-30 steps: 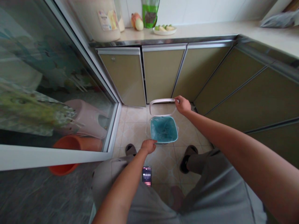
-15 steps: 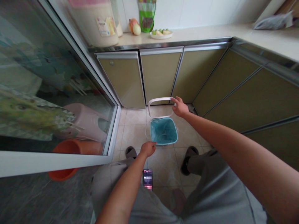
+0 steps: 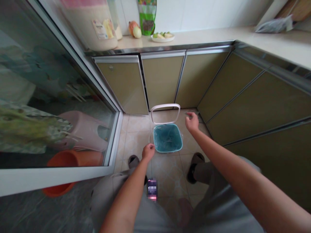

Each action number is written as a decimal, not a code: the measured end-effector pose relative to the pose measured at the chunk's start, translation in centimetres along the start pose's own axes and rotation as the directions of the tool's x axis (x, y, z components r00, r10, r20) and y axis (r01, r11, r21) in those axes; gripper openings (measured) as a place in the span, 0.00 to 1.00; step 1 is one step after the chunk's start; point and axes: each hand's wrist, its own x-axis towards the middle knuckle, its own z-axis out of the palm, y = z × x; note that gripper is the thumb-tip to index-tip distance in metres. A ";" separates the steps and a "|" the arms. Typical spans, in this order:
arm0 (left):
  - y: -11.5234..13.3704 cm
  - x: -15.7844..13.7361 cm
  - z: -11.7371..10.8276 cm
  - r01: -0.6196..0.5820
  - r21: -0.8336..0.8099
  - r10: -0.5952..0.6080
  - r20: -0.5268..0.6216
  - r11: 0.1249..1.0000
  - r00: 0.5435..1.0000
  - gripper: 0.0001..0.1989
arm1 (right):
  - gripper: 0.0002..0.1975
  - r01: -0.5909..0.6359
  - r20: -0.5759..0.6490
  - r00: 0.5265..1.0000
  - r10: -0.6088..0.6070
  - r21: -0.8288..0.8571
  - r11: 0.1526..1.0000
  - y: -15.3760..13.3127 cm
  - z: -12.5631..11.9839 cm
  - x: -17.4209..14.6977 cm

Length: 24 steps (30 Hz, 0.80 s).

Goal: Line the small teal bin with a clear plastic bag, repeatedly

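A blue-green trash bin [image 3: 167,151] stands on the floor, with what looks like a clear liner inside. Its pale pink ring frame [image 3: 153,115] is tipped up at the back edge and stays upright with no hand on it. My left hand [image 3: 148,152] is closed beside the bin's front left corner; whatever its curled fingers may hold is hidden. To the right of the frame, apart from it, hovers my right hand [image 3: 192,122]. Its fingers are partly bent and loosely apart, with nothing clear between them.
A phone-like thing [image 3: 152,190] with a blurred screen is near my left leg. Cabinets [image 3: 162,81] close off the back and right. On the left is a glass door [image 3: 114,136], with an orange bucket [image 3: 62,158] behind it. A plate of cut fruit [image 3: 162,38] sits on the counter.
My right hand has let go of the pink ring frame and moved right and a little down. The left hand has shifted slightly left of the bin's corner. The whole view has shifted slightly.
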 end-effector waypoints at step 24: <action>-1.0 5.7 1.2 0.417 -0.632 -0.499 0.056 0.653 0.865 0.18 | 0.15 -0.669 0.542 0.700 0.465 0.268 0.694 9.7 4.9 -5.7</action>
